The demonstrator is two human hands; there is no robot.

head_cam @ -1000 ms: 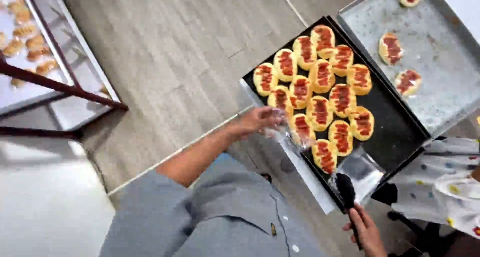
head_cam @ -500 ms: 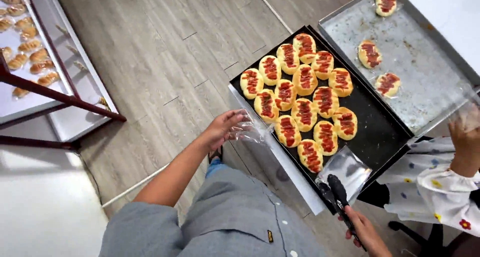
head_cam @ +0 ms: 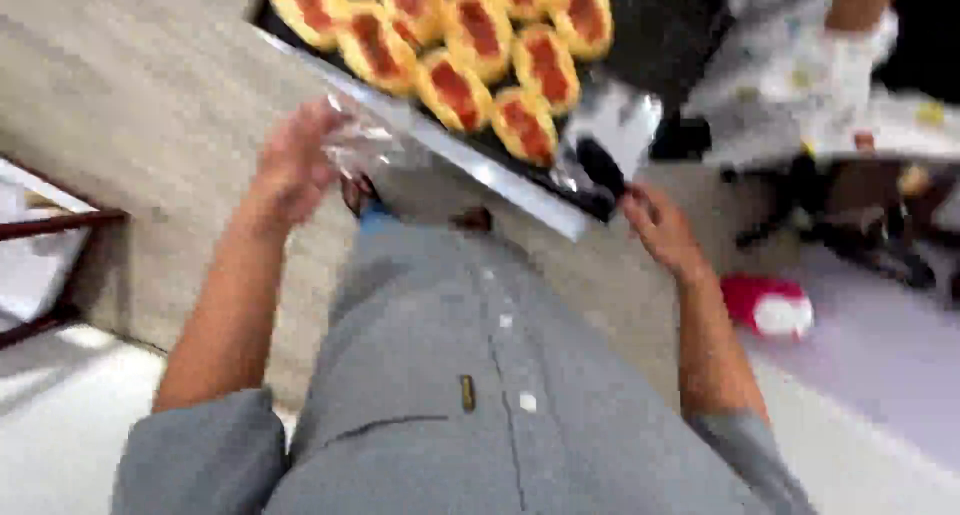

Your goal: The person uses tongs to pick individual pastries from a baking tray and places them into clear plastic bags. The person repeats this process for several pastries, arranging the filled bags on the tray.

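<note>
Looking down, the left hand is holding a crinkly piece of clear plastic wrap just beside the near edge of a long dark metal baking tray. Its fingers are curling closed around the thin, shiny wrap, which is bunching up and catching the light. The tray is lying up and to the right of this hand, and its long side is running slantwise from the upper left down to the lower right.

The right hand is sitting at the tray's lower right corner, near a black spatula head and a flat silvery sheet. Its fingers are looking loosely bent, but the picture is too blurry to tell if they are gripping anything. This hand is the nearer one to that corner, while the left hand is nearer to the middle of the edge.

Round golden pastries with red filling on top are sitting close together on the tray, soft and bumpy looking. A grey cloth shirt is filling the lower part of the view, with a wooden plank floor behind. Another person's patterned white sleeve is showing at the upper right
</note>
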